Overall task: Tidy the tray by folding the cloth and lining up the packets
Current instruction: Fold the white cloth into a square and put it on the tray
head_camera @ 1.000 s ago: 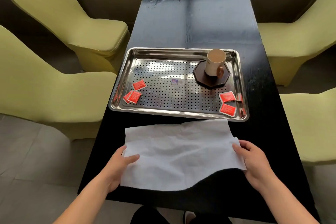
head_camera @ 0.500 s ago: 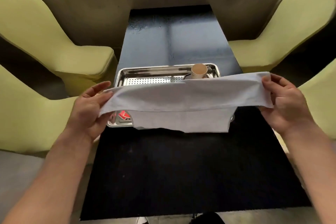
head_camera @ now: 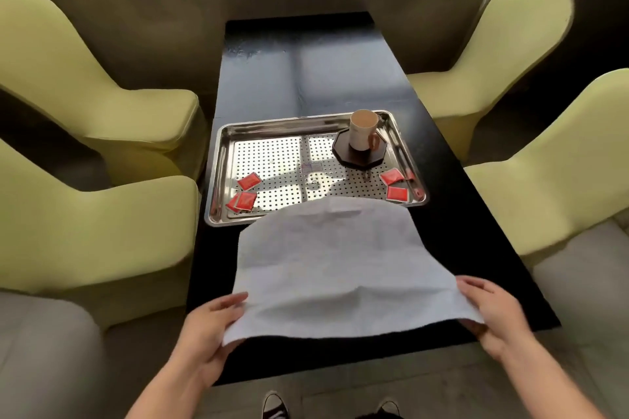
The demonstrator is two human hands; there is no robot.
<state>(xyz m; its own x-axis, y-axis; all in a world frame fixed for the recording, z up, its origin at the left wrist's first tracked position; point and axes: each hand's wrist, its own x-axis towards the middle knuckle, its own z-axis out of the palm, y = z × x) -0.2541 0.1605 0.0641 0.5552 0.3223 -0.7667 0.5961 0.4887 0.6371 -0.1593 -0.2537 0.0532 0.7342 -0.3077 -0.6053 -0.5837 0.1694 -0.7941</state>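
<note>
A white cloth billows over the near part of the black table, and its far edge hides the tray's front rim. My left hand pinches its near left corner. My right hand pinches the near right corner. The perforated steel tray lies beyond the cloth. Red packets lie loose in it: one and two overlapping at the left, two more at the right.
A beige mug stands on a dark octagonal coaster in the tray's far right corner. Yellow-green chairs flank the black table on both sides. My shoes show below the near edge.
Both hands lifted the cloth up in front of the tray, then brought it down and toward me. It now billows over the table with its near edge raised.
</note>
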